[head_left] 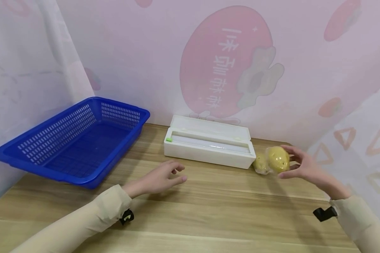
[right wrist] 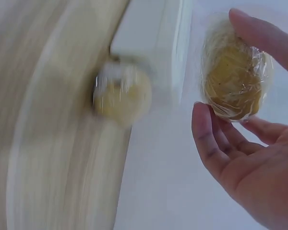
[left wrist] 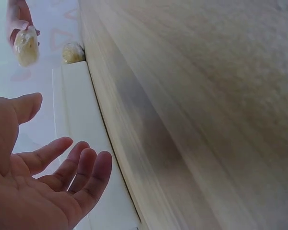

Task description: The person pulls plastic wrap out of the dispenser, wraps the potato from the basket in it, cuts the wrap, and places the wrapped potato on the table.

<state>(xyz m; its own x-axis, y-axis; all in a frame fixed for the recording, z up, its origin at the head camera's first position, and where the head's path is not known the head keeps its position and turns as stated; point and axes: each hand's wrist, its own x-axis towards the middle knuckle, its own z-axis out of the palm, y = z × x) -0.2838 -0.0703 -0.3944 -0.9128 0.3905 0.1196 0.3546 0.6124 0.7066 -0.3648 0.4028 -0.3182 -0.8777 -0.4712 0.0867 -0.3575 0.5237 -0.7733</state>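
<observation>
My right hand point(head_left: 299, 165) grips a potato point(head_left: 278, 160) wrapped in clear plastic film, thumb on one side and fingers on the other. In the right wrist view this wrapped potato point(right wrist: 235, 79) hangs above the table, the film crinkled and shiny. A second wrapped potato point(head_left: 261, 162) sits on the table against the right end of a white cling film box point(head_left: 209, 154). The lid of the box stands open at the back, a film roll showing inside. My left hand point(head_left: 159, 177) hovers in front of the box, fingers loosely bent, holding nothing.
A large blue plastic basket point(head_left: 114, 160) with slotted walls stands on the left of the wooden table point(head_left: 209, 214). Behind the table hangs a pink printed cloth point(head_left: 139, 52), close behind the box.
</observation>
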